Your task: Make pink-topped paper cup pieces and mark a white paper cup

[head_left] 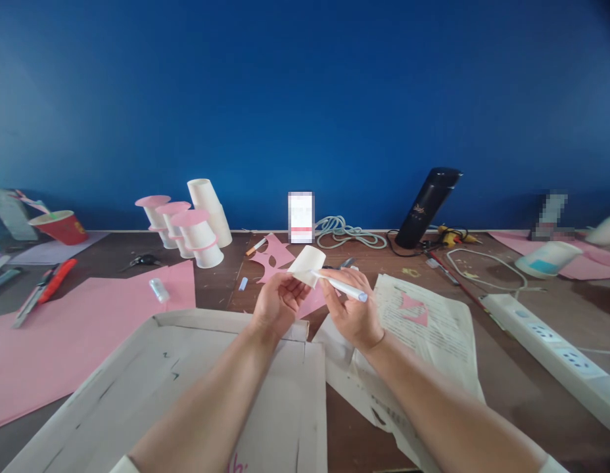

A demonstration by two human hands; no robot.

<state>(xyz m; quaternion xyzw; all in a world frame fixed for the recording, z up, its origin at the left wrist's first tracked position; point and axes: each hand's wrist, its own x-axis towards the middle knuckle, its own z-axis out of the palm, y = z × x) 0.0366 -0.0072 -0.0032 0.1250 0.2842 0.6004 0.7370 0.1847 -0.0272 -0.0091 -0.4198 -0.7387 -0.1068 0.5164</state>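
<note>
Head view: the plain paper cup (309, 260) is above the tabletop (351, 420), in your left hand's (276, 307) grip; your right hand (357, 315) grasps a white pen (345, 288) at its edge. Farther left, cup stacks (204, 236) with pink discs (190, 218) stand assembled.

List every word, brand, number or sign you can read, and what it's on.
No full word is readable.
White board: pink writing, perhaps "16." or "1b.", cut off; small dark mark like "2".
Black bottle: pale script, too blurred.
Printed sheet: print too small.
Red cup: yellow mark, unclear.
Lit screen: pixelated, unreadable.
</note>
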